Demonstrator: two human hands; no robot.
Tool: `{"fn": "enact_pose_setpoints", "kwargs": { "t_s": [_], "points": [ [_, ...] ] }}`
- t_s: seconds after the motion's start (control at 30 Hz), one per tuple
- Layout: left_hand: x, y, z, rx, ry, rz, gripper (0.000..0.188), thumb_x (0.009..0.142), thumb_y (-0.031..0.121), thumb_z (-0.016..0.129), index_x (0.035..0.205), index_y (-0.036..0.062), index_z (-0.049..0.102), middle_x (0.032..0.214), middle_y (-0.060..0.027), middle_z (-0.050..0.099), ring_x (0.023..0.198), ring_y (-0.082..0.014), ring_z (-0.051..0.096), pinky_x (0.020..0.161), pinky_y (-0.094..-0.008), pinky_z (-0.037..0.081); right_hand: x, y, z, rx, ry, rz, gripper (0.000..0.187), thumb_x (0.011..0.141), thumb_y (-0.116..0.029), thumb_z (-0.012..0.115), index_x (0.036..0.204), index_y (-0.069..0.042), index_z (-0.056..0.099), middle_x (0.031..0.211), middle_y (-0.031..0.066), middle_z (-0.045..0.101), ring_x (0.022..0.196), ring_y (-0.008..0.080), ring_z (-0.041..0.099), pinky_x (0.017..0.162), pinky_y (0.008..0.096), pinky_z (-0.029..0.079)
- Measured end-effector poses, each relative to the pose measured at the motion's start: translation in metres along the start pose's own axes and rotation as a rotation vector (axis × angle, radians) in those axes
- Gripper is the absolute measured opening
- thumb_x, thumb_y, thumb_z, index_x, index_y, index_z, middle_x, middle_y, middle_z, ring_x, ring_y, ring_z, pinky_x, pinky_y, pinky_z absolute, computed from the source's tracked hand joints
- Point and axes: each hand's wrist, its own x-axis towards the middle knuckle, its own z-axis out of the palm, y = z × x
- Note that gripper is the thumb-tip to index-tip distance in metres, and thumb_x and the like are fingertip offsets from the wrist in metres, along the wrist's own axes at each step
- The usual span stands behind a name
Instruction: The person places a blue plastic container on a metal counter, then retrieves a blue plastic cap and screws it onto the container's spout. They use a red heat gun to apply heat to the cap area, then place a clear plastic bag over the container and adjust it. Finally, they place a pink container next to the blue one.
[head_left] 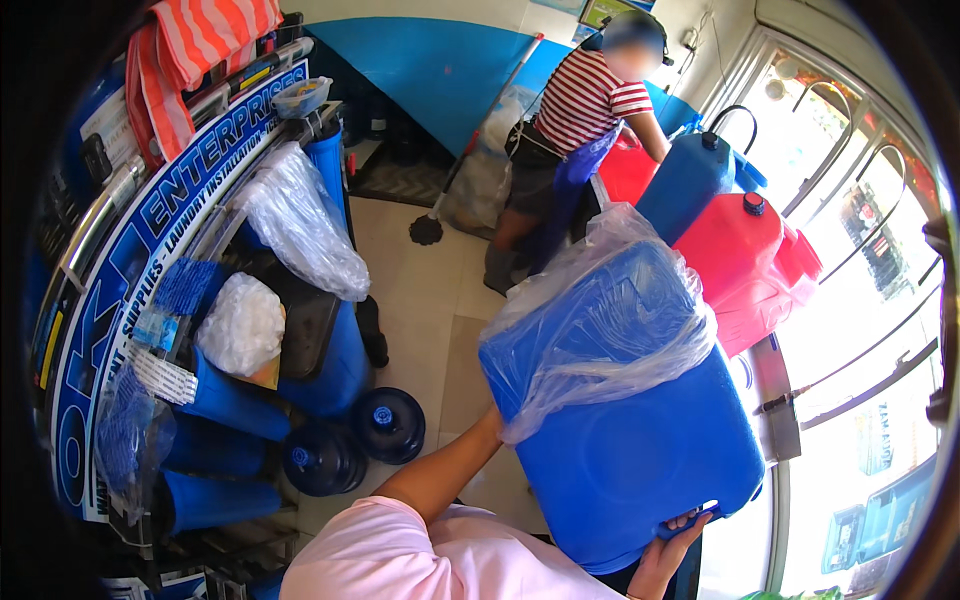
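Note:
A large blue water container (640, 455) is tilted in front of me, its upper part wrapped in a clear plastic bag (600, 330). My right hand (682, 545) is closed round the handle opening at its lower right corner. On the other side my left forearm (450, 465) reaches up to the container's left edge; the fingers of my left hand are hidden behind it. Just beyond stand a red water container (735, 265) and a blue one (690, 180), both with dark caps.
A person (590, 100) in a striped shirt stands beyond the containers. Two round water bottles (388, 425) sit on the floor at left. A rack (190, 230) along the left holds plastic bags (300, 220) and blue cylinders (235, 395). Glass panels (860, 480) line the right side.

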Motion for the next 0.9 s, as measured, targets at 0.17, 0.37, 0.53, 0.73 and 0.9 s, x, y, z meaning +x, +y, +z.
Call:
{"fn": "enact_pose_setpoints", "kwargs": {
  "t_s": [0.17,0.37,0.53,0.73,0.9],
  "points": [
    [0.001,-0.001,0.031,0.031,-0.011,0.009,0.095,0.087,0.079,0.020,0.148,0.0066,0.027,0.147,-0.0172,0.038,0.132,-0.0324,0.041,0.111,-0.0478,0.032,0.003,0.004,0.000,0.061,0.023,0.045,0.033,0.097,-0.048,0.052,0.085,-0.018,0.047,0.067,-0.0077,0.040,0.060,0.0043,0.038,0.058,0.0186,0.034],
    [-0.005,0.009,0.035,0.054,0.012,0.025,0.095,0.087,0.079,0.021,0.148,0.0066,0.027,0.147,-0.0170,0.038,0.132,-0.0324,0.041,0.110,-0.0477,0.032,0.003,0.003,0.004,0.106,0.016,0.048,0.034,0.096,-0.050,0.052,0.083,-0.018,0.047,0.065,-0.0083,0.039,0.058,0.0042,0.037,0.056,0.0180,0.033],
    [-0.008,0.026,0.036,0.062,0.017,0.035,0.095,0.087,0.079,0.021,0.148,0.0066,0.027,0.147,-0.0169,0.039,0.132,-0.0325,0.042,0.110,-0.0476,0.032,-0.001,0.002,0.016,0.097,-0.002,0.033,0.034,0.096,-0.049,0.052,0.082,-0.019,0.046,0.065,-0.0083,0.039,0.058,0.0039,0.037,0.056,0.0171,0.033],
    [-0.003,0.008,0.051,0.094,0.035,0.083,0.095,0.087,0.079,0.021,0.148,0.0066,0.028,0.146,-0.0168,0.039,0.131,-0.0325,0.042,0.110,-0.0475,0.033,0.002,0.006,0.017,0.145,-0.033,0.033,0.033,0.097,-0.047,0.053,0.082,-0.019,0.046,0.065,-0.0082,0.039,0.058,0.0034,0.036,0.056,0.0173,0.032],
    [-0.005,-0.001,0.062,0.100,0.057,0.098,0.095,0.087,0.079,0.021,0.148,0.0066,0.028,0.146,-0.0167,0.039,0.131,-0.0325,0.043,0.110,-0.0474,0.033,0.002,0.005,0.023,0.116,0.056,-0.004,0.034,0.098,-0.046,0.052,0.080,-0.018,0.045,0.064,-0.0082,0.037,0.057,0.0039,0.035,0.056,0.0177,0.033]
  ]
}}
